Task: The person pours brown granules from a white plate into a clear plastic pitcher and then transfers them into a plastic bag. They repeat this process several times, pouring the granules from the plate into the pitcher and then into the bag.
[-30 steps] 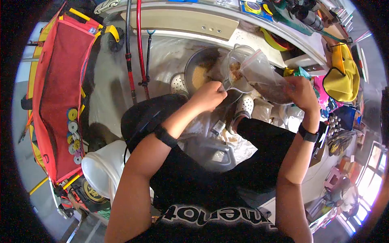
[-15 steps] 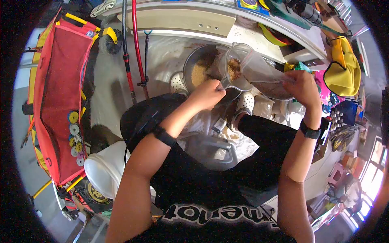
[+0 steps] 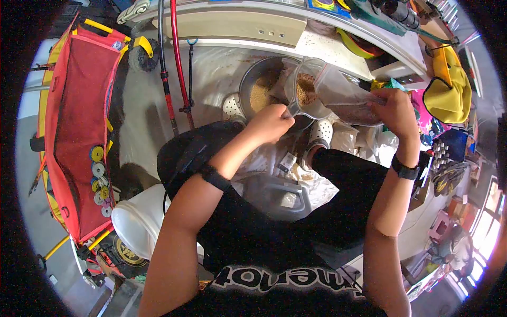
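Observation:
A clear plastic pitcher [image 3: 317, 108] with brown granules [image 3: 305, 90] in it is tilted above a round metal bowl [image 3: 247, 79]. Pale grain [image 3: 261, 95] lies in the bowl. My left hand [image 3: 272, 124] is closed at the pitcher's near edge, around its handle. On the right, my right hand [image 3: 393, 108] pinches the end of a clear plastic bag [image 3: 346, 98], whose open side faces the pitcher's mouth. Dark contents show along the lower part of the bag.
A red fabric wagon [image 3: 79, 132] stands at left, beside a white bucket [image 3: 132, 227]. Red and black poles [image 3: 177, 68] rise near the bowl. Below my hands is a grey plastic step or lid [image 3: 274, 198]. Another person [image 3: 459, 248] is at far right.
The bag and my right hand have shifted slightly, and more brown granules show inside the pitcher. My left hand keeps its place.

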Tool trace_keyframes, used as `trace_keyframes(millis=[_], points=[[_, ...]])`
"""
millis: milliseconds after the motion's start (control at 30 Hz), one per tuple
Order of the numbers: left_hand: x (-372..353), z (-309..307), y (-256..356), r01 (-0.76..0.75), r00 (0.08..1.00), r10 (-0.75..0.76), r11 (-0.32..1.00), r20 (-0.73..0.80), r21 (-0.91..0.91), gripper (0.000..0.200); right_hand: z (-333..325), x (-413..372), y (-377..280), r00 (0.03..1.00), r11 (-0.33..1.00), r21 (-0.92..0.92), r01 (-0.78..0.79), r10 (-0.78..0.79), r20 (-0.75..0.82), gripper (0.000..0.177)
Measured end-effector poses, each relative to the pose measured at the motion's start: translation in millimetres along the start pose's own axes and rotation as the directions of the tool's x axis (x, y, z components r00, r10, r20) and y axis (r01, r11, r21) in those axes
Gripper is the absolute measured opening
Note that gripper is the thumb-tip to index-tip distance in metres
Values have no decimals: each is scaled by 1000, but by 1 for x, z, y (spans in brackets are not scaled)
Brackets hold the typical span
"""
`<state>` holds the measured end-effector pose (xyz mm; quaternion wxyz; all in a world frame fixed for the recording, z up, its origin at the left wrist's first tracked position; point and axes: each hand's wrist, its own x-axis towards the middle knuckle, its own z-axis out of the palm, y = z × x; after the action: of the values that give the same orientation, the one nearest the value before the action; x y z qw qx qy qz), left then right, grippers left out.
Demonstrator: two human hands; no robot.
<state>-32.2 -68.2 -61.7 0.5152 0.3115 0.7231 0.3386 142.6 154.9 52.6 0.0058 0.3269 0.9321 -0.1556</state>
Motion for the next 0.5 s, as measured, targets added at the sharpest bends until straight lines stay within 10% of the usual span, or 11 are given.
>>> trace_keyframes(millis=[500], points=[[-2,1,3,-9,1000,8,999,-9,-34,23,4,3,3,1000,998,69,5,-6,13,26]])
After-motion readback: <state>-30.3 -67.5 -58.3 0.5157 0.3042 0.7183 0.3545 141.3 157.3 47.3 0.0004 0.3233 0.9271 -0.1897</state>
